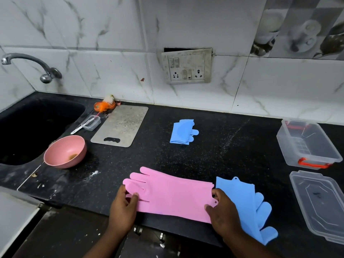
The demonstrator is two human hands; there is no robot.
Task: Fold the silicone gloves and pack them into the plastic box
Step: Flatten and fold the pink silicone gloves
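A pink glove (pixel 171 196) lies flat on the black tabletop (pixel 232 146); the left hand (pixel 123 211) pinches its finger end and the right hand (pixel 223 213) grips its cuff. A blue glove (pixel 247 205) lies just beside it, and a folded blue glove (pixel 183 132) lies farther back. The clear plastic box (pixel 307 144) looks empty, though glare obscures it; its lid (pixel 320 205) rests nearby. The pink bowl (pixel 65 151) holds brownish residue.

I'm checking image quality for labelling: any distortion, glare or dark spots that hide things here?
Head view: wide-angle bending curves the counter edge and wall tiles; the sink is nearly black inside; soft glare on the clear lid; the pink glove and both hands are sharp.
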